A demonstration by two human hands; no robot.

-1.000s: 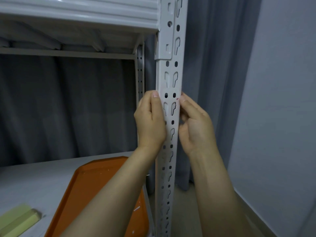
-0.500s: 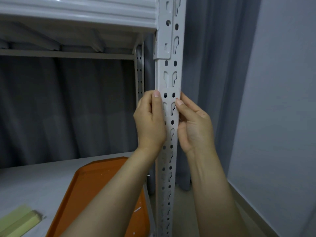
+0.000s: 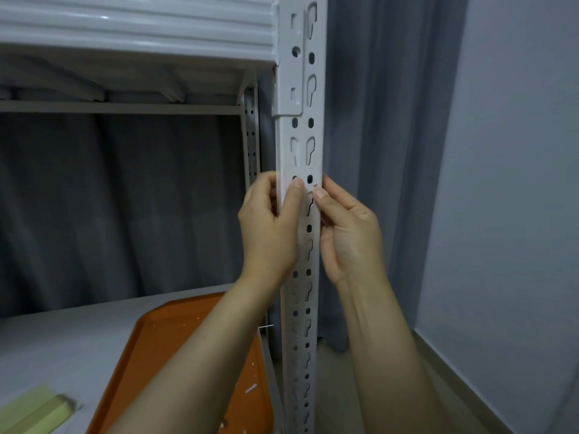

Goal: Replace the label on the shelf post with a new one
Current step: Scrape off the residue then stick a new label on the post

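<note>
Head view: the shelf post (image 3: 308,255) stands upright in the middle. The label (image 3: 303,171), a pale square almost the colour of the metal, sits on its front face just above both hands. The left hand (image 3: 269,227) grips the post from the left, with fingers curled round the edge and the thumb pressed on the label's lower part. The right hand (image 3: 349,236) lies at the right edge, one fingertip at the label's lower corner. I cannot tell if it pinches that corner or only presses it.

I think the thin label can tear if it is pulled fast, or sit crooked over the holes if the thumb slides.

It is not clear whether this label is the old one or the new one, because its borders are faint. The fingers behind the post are hidden. The orange tray (image 3: 175,339) below is partly covered by the left arm.
</note>
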